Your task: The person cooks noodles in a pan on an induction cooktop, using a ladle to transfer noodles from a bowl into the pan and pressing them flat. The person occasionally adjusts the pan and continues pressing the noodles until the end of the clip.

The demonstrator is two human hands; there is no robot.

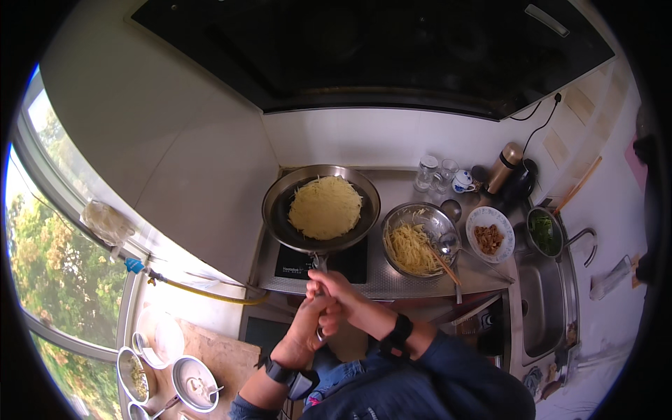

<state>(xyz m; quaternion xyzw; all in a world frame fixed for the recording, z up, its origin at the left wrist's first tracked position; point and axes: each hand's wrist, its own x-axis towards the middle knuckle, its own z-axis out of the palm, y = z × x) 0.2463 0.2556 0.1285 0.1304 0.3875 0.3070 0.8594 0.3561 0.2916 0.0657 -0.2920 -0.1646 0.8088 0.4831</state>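
Both of my hands are closed around the metal handle (319, 262) of a wide frying pan (270, 210). My left hand (310, 320) grips the lower end, close to my body. Just above it, nearer the pan, my right hand (336, 293) wraps the same handle. A round, pale yellow pancake with shredded strands at its edge (325, 207) lies flat in the pan, a little off centre. The pan is over a black induction cooktop (357, 265); whether its base touches the cooktop is hidden.
Right of the pan, a steel bowl (391, 210) holds yellow shreds, chopsticks (443, 265) and a ladle. A patterned plate (475, 220) with brown pieces, a pot of greens (545, 233) and a sink (543, 315) stand farther right. A range hood (367, 52) overhangs; bowls (195, 383) sit lower left.
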